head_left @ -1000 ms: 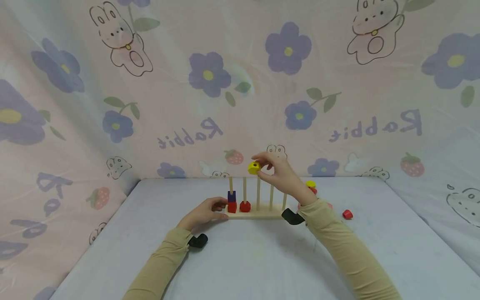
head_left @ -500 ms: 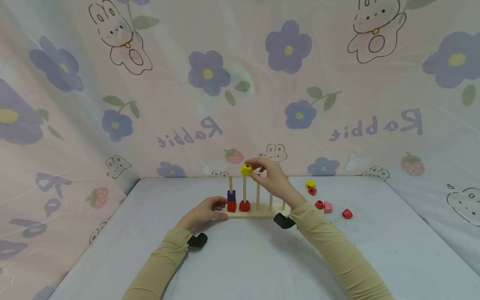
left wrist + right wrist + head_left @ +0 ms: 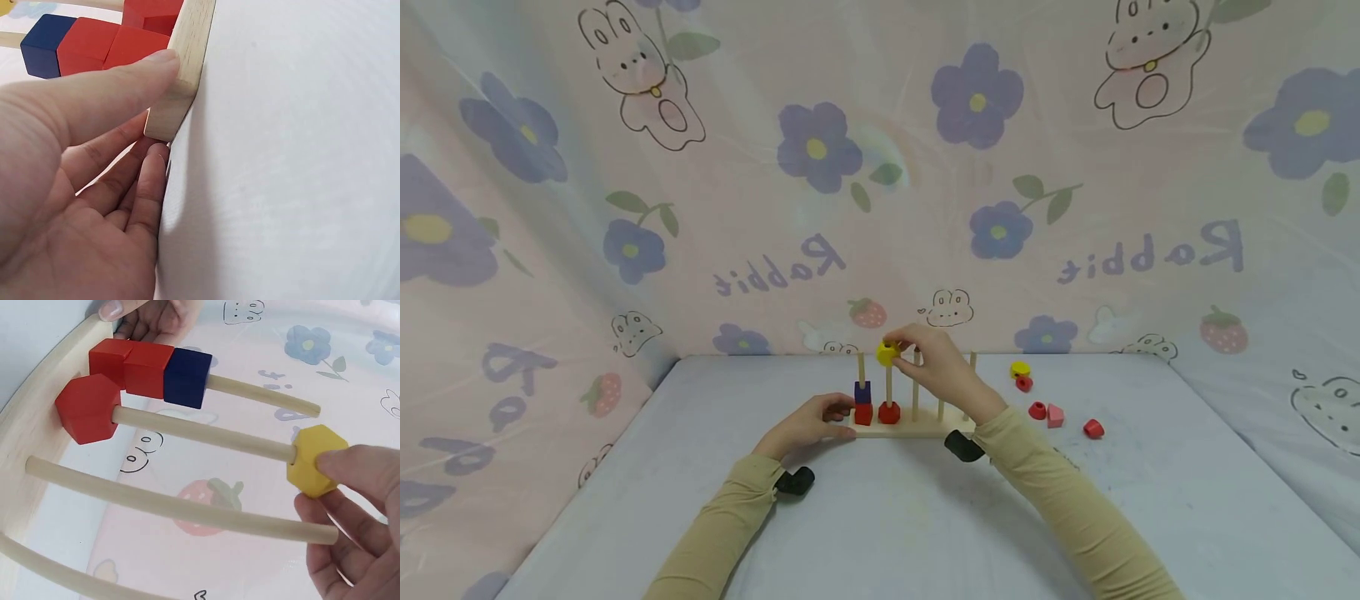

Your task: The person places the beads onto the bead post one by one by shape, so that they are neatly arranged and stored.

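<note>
My right grip (image 3: 943,367) pinches a yellow hexagonal bead (image 3: 309,455), thumb on one face and fingertips beneath, the gap no wider than the bead. The bead sits at the top of the second peg (image 3: 206,434) from the left on a wooden peg stand (image 3: 917,427). The peg seems to enter its hole; how deeply, I cannot tell. My left grip (image 3: 808,423) is closed about the stand's left end, thumb against the base and fingers curled at the end face.

I judge this step to be threading the bead. The next move calls for keeping the hole square to the peg, lowering the bead, then letting go near the bottom while my left grip steadies the base.

The stand is pale, fine-grained timber with smooth, round pegs. At the foot of the second peg sits a glossy, faceted red hexagonal bead (image 3: 87,411). On the stand's leftmost peg (image 3: 265,395), two red cubes (image 3: 149,370) lie below a dark blue cube (image 3: 187,378), all flat-sided with crisp edges. To the right of the stand, on the white-covered table (image 3: 880,517), lie a yellow bead (image 3: 1020,367), three small red beads (image 3: 1093,429) and a pink angular bead (image 3: 1056,417).
</note>
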The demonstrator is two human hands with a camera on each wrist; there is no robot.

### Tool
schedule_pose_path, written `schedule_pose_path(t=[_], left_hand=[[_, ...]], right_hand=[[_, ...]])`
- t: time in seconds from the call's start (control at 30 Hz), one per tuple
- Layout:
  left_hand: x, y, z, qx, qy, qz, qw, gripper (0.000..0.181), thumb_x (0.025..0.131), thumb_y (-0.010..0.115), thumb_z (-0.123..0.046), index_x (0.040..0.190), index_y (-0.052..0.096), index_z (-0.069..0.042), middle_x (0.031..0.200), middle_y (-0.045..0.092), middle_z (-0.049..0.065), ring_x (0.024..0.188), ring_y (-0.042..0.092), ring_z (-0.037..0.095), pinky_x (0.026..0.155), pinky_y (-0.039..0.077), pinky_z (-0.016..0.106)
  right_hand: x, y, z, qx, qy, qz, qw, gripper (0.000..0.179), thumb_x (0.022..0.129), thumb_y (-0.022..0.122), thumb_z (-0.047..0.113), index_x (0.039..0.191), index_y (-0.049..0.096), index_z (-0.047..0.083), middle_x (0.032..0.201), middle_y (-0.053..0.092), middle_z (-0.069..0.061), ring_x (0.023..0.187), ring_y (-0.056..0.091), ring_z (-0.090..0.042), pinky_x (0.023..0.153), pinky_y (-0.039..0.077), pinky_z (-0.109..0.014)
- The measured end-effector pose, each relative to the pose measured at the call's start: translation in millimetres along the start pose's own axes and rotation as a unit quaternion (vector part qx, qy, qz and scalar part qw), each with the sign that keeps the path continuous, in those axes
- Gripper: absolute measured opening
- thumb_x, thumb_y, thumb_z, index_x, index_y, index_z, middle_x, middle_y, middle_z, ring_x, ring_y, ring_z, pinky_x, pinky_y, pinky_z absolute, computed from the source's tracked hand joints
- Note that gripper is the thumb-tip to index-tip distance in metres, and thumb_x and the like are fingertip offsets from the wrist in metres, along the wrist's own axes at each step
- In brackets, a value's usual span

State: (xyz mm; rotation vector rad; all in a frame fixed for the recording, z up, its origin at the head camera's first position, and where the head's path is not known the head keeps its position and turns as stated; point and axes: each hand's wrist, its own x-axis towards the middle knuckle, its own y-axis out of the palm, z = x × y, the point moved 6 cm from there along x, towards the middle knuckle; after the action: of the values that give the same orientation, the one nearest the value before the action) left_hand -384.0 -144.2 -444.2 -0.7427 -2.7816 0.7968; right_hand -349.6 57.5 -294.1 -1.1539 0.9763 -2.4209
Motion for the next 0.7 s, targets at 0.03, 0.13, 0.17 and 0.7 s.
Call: schedule_pose_path(t=[0.03,0.13,0.17,0.7], left_hand=[[0.1,0.1,0.2,-0.001,0.0,0.0,1.0,0.054,0.081,0.078,-0.019,0.127,0.056,-0.003,0.124,0.058,0.009,0.111,0.055,0.023,0.1,0.042,0.041],[-0.2,0.1,0.2,-0.002,0.005,-0.002,1.0,0.054,0.081,0.078,-0.019,0.127,0.055,-0.003,0.125,0.058,0.01,0.111,0.055,0.025,0.1,0.042,0.043],[-0.4,0.1,0.2,-0.001,0.005,-0.003,1.0,0.054,0.081,0.078,-0.019,0.127,0.056,-0.003,0.125,0.058,0.009,0.111,0.055,0.025,0.1,0.042,0.043],[0.3,0.5,2.3,0.006,-0.004,-0.004,1.0,0.055,0.081,0.078,-0.021,0.128,0.056,-0.005,0.126,0.058,0.008,0.113,0.055,0.024,0.101,0.041,0.041]], right_hand=[[-0.2,1,1,-0.006,0.001,0.003,1.0,0.029,0.086,0.069,0.001,0.115,0.064,0.004,0.108,0.065,-0.004,0.093,0.059,-0.019,0.074,0.053,-0.037],[-0.5,3,2,-0.027,0.005,0.012,0.9996,0.027,0.086,0.069,0.001,0.113,0.065,0.004,0.106,0.065,-0.004,0.092,0.059,-0.017,0.079,0.053,-0.034],[-0.4,4,2,-0.032,0.006,0.015,0.9994,0.027,0.086,0.069,0.001,0.112,0.065,0.003,0.106,0.065,-0.004,0.092,0.059,-0.017,0.08,0.053,-0.032],[-21.5,27,-23,0.13,0.127,-0.097,0.9786,0.04,0.082,0.072,-0.002,0.116,0.052,0.004,0.1,0.063,-0.01,0.085,0.062,-0.021,0.08,0.055,-0.031]])
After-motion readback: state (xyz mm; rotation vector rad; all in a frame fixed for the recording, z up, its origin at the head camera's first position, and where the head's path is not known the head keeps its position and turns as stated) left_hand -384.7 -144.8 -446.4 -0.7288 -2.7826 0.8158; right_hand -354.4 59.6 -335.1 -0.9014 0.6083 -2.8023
